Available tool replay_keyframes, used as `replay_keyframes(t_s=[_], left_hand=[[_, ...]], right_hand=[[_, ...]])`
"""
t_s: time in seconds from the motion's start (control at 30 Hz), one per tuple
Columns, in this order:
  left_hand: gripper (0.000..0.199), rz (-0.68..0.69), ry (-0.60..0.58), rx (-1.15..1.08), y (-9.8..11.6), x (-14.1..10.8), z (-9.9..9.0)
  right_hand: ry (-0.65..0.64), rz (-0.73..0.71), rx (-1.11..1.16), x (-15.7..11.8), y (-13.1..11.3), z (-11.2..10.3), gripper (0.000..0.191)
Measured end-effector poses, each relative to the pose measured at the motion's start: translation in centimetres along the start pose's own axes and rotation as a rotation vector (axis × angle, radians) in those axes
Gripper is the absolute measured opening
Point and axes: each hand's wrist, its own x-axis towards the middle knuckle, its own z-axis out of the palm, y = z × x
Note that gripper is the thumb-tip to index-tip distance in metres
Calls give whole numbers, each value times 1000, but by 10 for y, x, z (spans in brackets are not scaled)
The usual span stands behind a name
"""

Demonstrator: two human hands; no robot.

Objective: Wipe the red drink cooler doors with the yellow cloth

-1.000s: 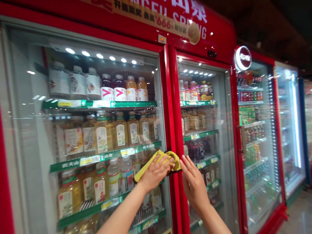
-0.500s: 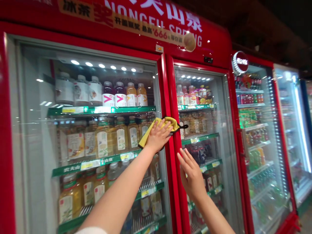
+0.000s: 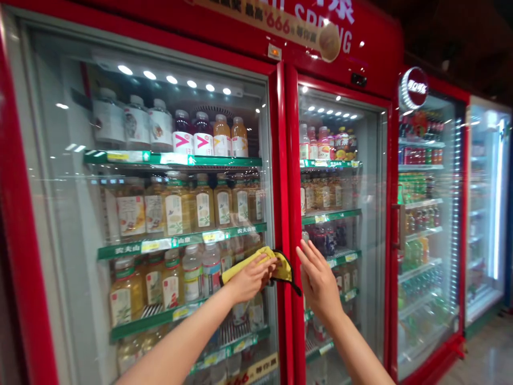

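My left hand (image 3: pixel 252 275) is on a yellow cloth (image 3: pixel 244 266) with black edging and a black loop, against the left glass door (image 3: pixel 80 214) of a red drinks fridge. The cloth lies near the door's right side, and part of it reaches over the red door frame (image 3: pixel 284 214). My fingers bend over the cloth. My right hand (image 3: pixel 320 280) is raised in front of the right door, beside its red frame, fingers stretched and holding nothing. Whether its fingertips touch the door I cannot tell.
Behind the glass, bottles (image 3: pixel 204 208) stand on shelves with green price strips (image 3: pixel 172 159). Farther right is another red fridge (image 3: pixel 427 240) with a round lit sign (image 3: pixel 414 88), then a bright white-lit one (image 3: pixel 484 214). Floor (image 3: pixel 484 347) shows at the lower right.
My left hand and the cloth have slid down the left door, and the cloth's loop end now hangs downward. My right hand stays near the right door's frame. The view has tilted slightly.
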Motion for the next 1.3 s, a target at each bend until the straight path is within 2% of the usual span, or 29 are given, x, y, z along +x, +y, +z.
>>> replay_keyframes(t_s=[0.1,0.17,0.27,0.3,0.4,0.5,0.6,0.67,0.73,0.8,0.87,0.97,1.03,1.1,1.13,1.17,1.2,1.23,1.3], left_hand=[[37,202,-39,-19,-28,14,-17],[39,221,-33,-5,-54,37,-33],[44,96,31,51,-92,82,-61],[44,11,74,92,-101,96,-69],[44,-156,178,180,-106,119,-80],[44,-163,188,218,-82,102,-63],[46,18,116,191,-50,60,-33],[47,146,68,159,-38,37,-20],[47,224,14,133,-41,29,-21],[49,232,-23,130,-57,38,-35],[52,136,-2,157,-83,57,-59],[53,-233,164,229,-116,75,-93],[55,-435,254,271,-121,69,-100],[57,-523,270,297,-107,48,-91],[58,-492,239,302,-96,35,-81],[56,-359,174,298,-84,23,-71],[54,-146,90,281,-73,12,-61],[50,-32,38,266,-65,5,-54],[49,110,-36,239,-63,-1,-51]], right_hand=[[2,-4,-1,-1,3,-3,60],[7,-1,4,-1,3,-5,60],[12,-3,9,3,-1,-5,60],[16,-5,12,6,-2,-5,60],[50,-9,31,14,-10,-5,61],[57,-29,59,18,-18,-5,64],[33,-58,84,19,-24,-7,65],[17,-75,95,21,-25,-7,64],[10,-89,101,26,-25,-5,63],[15,-100,106,31,-26,-2,63],[23,-105,115,34,-28,2,64],[7,-112,128,30,-29,6,63],[-9,-117,132,26,-28,7,63],[-3,-114,140,24,-27,6,62],[12,-109,145,26,-28,6,61],[30,-105,152,29,-29,5,60],[46,-106,161,34,-32,5,59],[59,-113,171,40,-35,6,59],[68,-151,189,50,-42,7,60]])
